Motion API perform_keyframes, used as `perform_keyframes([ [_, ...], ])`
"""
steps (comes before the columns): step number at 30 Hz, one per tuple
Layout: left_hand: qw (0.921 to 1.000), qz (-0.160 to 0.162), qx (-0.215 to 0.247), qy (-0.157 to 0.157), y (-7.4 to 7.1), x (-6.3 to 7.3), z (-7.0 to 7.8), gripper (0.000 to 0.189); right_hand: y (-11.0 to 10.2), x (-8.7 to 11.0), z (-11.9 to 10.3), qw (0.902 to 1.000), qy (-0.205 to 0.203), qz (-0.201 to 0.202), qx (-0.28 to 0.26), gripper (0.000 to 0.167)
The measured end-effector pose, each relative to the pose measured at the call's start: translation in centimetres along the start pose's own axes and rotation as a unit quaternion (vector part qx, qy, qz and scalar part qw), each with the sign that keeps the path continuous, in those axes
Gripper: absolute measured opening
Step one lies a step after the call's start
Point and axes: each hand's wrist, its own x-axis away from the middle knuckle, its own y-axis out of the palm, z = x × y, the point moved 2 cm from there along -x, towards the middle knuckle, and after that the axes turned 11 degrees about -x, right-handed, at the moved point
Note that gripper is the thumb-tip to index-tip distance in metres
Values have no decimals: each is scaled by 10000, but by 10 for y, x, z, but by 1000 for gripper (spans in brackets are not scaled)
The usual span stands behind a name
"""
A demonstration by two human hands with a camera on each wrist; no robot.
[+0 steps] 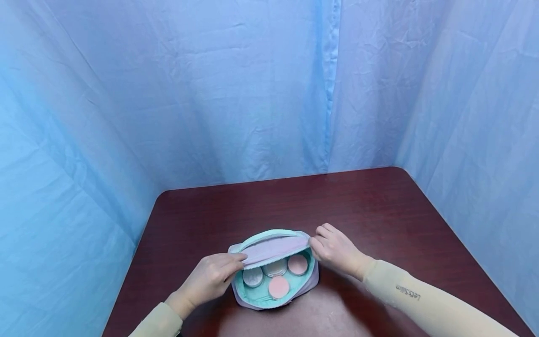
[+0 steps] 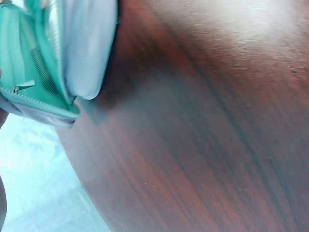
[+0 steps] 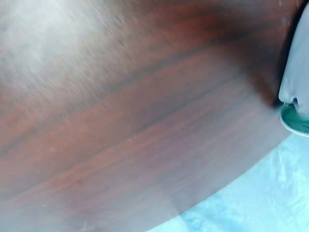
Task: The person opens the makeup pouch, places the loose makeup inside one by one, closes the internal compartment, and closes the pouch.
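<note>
A lilac zip pouch (image 1: 310, 282) with mint-green lining sits unzipped near the front of the table. My left hand (image 1: 212, 275) pinches the left end of its raised flap (image 1: 273, 249). At the flap's right end, my right hand (image 1: 337, 250) grips the edge with curled fingers. Inside lie several small round containers, among them one with a silvery lid (image 1: 252, 277), a pink one (image 1: 279, 287) in front and another pink one (image 1: 297, 265) at the right. The flap partly covers a pale one (image 1: 275, 268). The left wrist view shows a zipper pull (image 2: 24, 86) on the mint lining.
The dark red-brown wooden table (image 1: 358, 201) has rounded far corners and stretches beyond the pouch. Light blue cloth curtains (image 1: 261, 93) hang behind it and along both sides.
</note>
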Motion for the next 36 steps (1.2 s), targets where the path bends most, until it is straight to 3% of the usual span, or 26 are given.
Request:
perform_keyframes([
  [4,9968,506,-326,522,3,6,9,30,-2,6,-7,9999,-97,-3,-88,14],
  [9,9892,854,-609,1023,4,11,17,34,0,16,-11,9993,-345,-33,-159,12],
  [16,9809,755,-869,1568,6,18,26,35,5,33,-18,9977,-611,-264,-95,16],
  [20,9809,646,-847,1625,10,22,28,34,6,37,-22,9975,-621,-327,-61,25],
  [26,9917,562,-455,1060,11,13,25,27,8,45,-22,9972,-633,-399,-20,19],
  [30,9988,318,-279,250,10,-4,17,24,9,49,-21,9969,-640,-456,-28,18],
  [33,9967,-376,-152,-707,12,-19,7,32,9,51,-21,9967,-663,-465,-56,18],
  [36,9777,-1301,76,-1647,16,-32,-2,33,8,52,-22,9964,-694,-489,-56,18],
])
